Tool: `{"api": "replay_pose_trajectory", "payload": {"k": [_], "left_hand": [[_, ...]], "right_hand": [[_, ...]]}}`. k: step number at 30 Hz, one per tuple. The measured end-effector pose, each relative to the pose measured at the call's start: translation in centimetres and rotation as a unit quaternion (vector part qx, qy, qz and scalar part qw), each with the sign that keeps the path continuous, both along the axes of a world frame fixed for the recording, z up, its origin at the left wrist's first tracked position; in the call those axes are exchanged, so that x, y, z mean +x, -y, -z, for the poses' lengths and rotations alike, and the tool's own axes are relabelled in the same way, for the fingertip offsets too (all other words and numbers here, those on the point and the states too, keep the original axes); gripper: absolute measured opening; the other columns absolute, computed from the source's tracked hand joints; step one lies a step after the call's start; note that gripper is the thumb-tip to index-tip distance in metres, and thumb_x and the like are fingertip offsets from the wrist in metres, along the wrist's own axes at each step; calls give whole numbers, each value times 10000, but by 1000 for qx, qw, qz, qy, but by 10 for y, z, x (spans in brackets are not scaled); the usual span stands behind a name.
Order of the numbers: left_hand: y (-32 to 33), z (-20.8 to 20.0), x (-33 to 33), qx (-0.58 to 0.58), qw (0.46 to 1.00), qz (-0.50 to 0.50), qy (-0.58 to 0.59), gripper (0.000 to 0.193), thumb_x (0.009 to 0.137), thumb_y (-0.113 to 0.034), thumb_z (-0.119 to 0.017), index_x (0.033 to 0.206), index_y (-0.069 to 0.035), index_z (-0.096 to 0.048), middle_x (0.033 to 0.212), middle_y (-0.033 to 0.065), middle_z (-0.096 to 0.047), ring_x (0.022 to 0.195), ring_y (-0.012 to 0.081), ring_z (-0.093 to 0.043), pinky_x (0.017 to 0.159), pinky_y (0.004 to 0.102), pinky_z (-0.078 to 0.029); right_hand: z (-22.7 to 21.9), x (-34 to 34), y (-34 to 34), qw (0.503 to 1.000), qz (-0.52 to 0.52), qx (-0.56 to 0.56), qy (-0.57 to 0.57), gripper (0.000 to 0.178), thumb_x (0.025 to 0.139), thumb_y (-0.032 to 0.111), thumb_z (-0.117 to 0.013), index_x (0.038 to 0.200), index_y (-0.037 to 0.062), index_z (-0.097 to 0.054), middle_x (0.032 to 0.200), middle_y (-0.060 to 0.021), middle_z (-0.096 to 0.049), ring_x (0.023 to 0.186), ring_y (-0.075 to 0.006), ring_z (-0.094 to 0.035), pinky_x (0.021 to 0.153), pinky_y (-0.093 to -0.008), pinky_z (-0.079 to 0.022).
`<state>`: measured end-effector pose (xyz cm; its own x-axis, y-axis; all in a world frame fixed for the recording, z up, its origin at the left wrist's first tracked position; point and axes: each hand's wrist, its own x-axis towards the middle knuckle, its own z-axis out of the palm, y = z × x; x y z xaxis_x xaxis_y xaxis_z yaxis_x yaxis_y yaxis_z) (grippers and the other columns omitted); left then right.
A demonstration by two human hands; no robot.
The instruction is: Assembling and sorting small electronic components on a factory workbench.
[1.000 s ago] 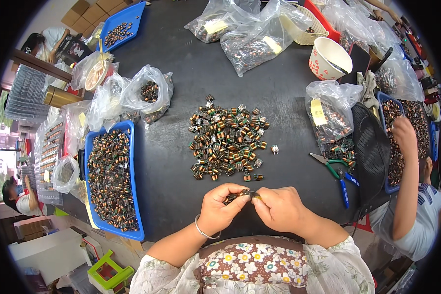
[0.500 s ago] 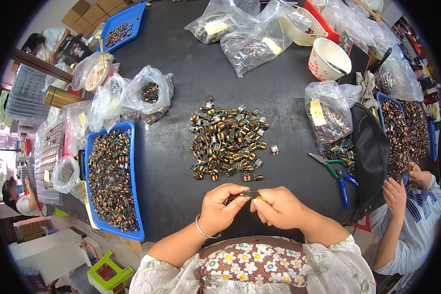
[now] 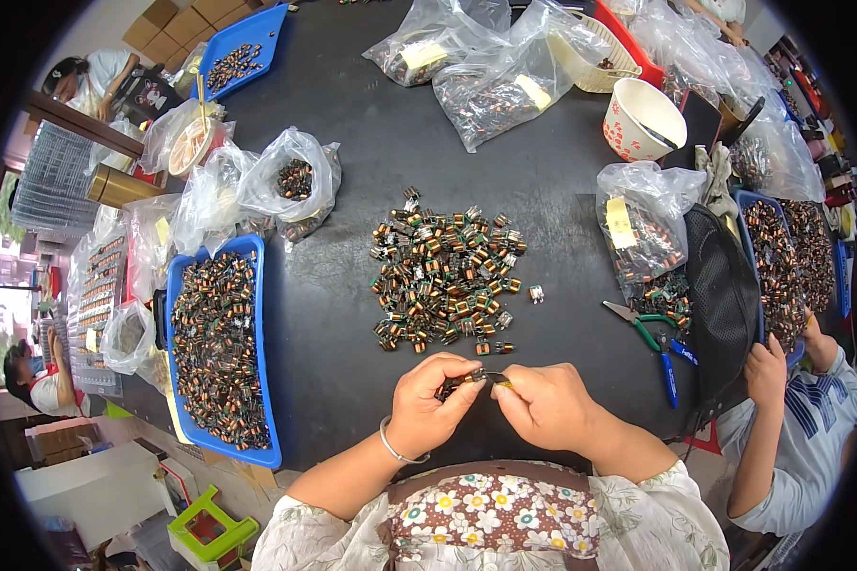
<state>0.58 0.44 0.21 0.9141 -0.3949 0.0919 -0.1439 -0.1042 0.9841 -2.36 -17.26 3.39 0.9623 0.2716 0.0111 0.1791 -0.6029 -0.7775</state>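
Observation:
My left hand (image 3: 430, 395) is closed around several small coil components, and one copper-wound coil (image 3: 476, 376) shows at its fingertips. Close beside it, my right hand (image 3: 548, 404) pinches a thin dark tool (image 3: 494, 373) with a bit of yellow at the fingers; its exact kind is mostly hidden. The tool's slim end reaches the coil in my left fingers. Just beyond both hands lies a loose pile of copper coils (image 3: 443, 271) on the black table (image 3: 343, 276). A single coil (image 3: 536, 294) sits apart at the pile's right.
A blue tray (image 3: 272, 419) full of coils stands at left, near an open plastic bag (image 3: 319, 181). Green-and-blue pliers (image 3: 649, 333), a bagged batch (image 3: 643, 233) and a black mesh bag (image 3: 719, 285) lie at right. Another person's hand (image 3: 765, 371) works beside a second tray.
My right fingers have drawn slightly away from my left ones, so the thin tool end shows between them. The neighbouring person's hands have shifted by the tray at right.

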Motion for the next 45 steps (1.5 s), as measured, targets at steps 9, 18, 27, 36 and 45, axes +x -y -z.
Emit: {"api": "replay_pose_trajectory", "payload": {"k": [9,18,27,36,45], "left_hand": [[1,-2,1,27,998,-13,64,184,716,41,-653,890,15,-600,834,107,-611,724,164,-587,633,249,-468],[1,-5,2,18,995,6,96,173,734,33,-644,901,13,-605,834,98,-617,681,145,-583,600,234,-463],[2,-31,-2,11,998,32,-53,210,761,-11,-601,970,-2,-582,772,96,-637,596,133,-569,529,234,-459],[9,-113,-8,-68,932,261,241,369,647,39,-623,1006,-41,-596,921,98,-618,672,227,-606,579,304,-490],[-13,-37,-32,48,986,-14,-160,164,789,6,-593,953,10,-592,794,57,-628,593,55,-537,516,183,-437]], "right_hand": [[1,-2,-4,996,11,-61,70,124,765,113,-575,692,41,-504,551,-99,-555,465,-296,-549,423,-373,-425],[-9,5,9,952,-60,167,-249,168,875,132,-458,787,26,-554,504,-29,-544,468,-118,-575,439,-245,-445],[4,10,25,930,113,313,-155,211,924,165,-406,849,5,-522,583,-47,-558,503,-98,-543,471,-210,-423],[6,15,20,959,109,233,-122,203,914,149,-413,846,-4,-528,597,-36,-556,502,-89,-532,479,-222,-440],[-20,-4,82,898,201,389,-56,117,887,112,-459,864,19,-526,716,-69,-598,578,-127,-575,529,-251,-480]]}}
